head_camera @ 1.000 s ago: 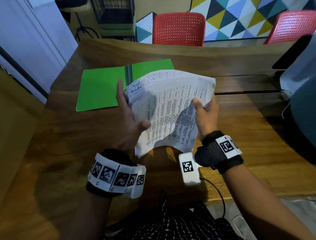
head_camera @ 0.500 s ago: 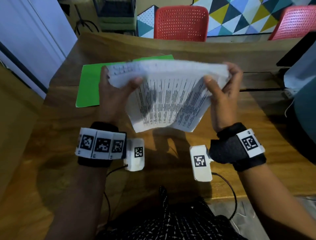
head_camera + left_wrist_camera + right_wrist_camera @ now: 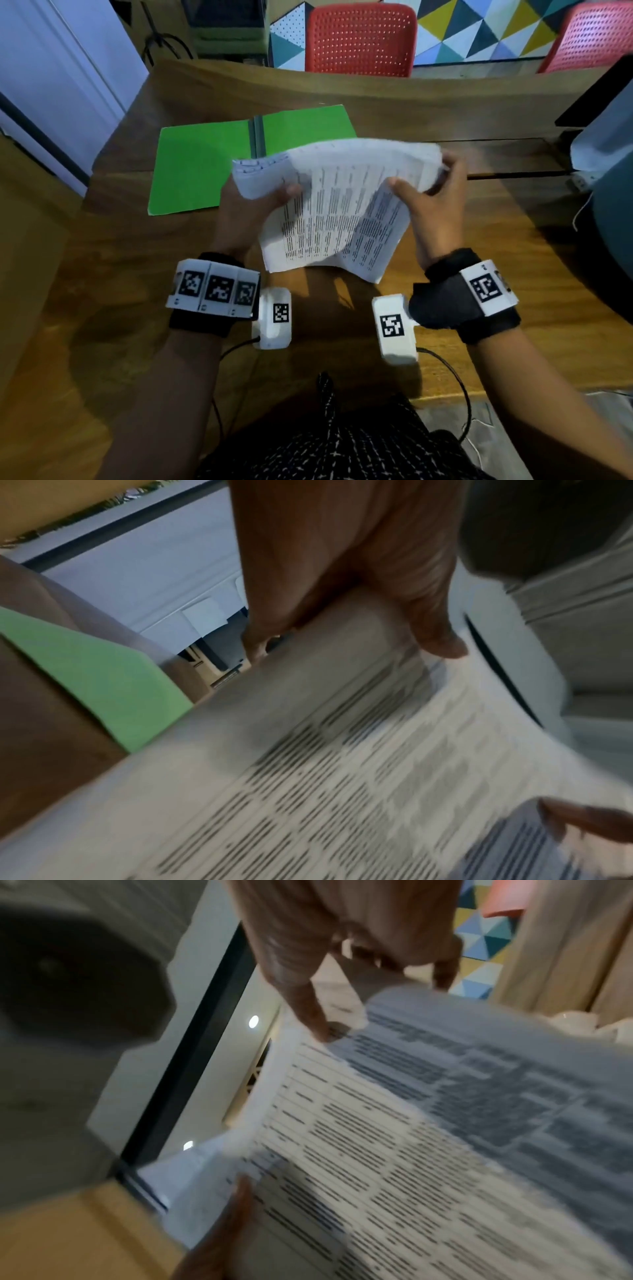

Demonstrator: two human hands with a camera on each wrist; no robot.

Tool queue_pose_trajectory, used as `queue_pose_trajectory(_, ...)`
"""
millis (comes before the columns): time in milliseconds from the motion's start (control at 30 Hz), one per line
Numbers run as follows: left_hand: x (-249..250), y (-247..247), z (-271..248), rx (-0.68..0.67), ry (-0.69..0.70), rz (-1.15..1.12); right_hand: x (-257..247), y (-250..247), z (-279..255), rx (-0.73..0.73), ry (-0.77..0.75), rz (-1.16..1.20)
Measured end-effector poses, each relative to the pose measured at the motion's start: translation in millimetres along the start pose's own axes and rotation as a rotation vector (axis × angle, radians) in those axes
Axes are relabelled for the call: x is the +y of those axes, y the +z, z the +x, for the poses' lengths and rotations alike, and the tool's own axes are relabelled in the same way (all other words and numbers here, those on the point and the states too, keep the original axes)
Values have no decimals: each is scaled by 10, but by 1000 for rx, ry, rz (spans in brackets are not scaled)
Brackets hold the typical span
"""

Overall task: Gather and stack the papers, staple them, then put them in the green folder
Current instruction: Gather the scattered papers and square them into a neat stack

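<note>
A stack of printed papers (image 3: pixel 335 212) hangs bent above the wooden table (image 3: pixel 479 240). My left hand (image 3: pixel 251 209) grips its upper left corner, thumb on the front sheet. My right hand (image 3: pixel 433 197) pinches the upper right edge, thumb in front and fingers behind. In the left wrist view the left hand (image 3: pixel 359 561) curls round the rolled edge of the papers (image 3: pixel 342 777). The right wrist view shows the right hand (image 3: pixel 342 934) with its thumb on the blurred papers (image 3: pixel 411 1123). The green folder (image 3: pixel 202 161) lies open and flat at the back left, also seen as the green folder (image 3: pixel 95 680).
Two red chairs (image 3: pixel 361 37) stand beyond the table's far edge. A dark blue-grey bulky object (image 3: pixel 613 192) and a black slab (image 3: pixel 596 96) crowd the right side. Cables (image 3: pixel 455 387) trail from the wrist cameras over the near edge.
My left hand went from lying flat along the stack's left side to gripping its top corner. Both hands turned the papers to hang from their top edge, then lowered them slightly.
</note>
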State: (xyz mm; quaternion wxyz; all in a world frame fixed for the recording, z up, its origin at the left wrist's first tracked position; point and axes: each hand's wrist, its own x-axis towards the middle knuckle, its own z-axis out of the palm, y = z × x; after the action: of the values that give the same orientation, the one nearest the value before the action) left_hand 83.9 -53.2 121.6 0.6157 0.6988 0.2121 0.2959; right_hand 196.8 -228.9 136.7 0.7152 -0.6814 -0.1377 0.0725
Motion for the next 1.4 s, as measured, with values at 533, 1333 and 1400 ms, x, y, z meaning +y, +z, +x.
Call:
queue_pose_trajectory(533, -719, 55, -172, -110, -452, 103, -705, 596, 95, -576, -514, -1231)
queue_pose_trajectory(1333, -1570, -118, -406, 291, -869, 11, 1533, -111, -140, -262, 1106, -112)
queue_pose_trajectory(1400, -1448, -126, -428, 334, -702, -12, 1460, -188, -91, -268, 1063, -326)
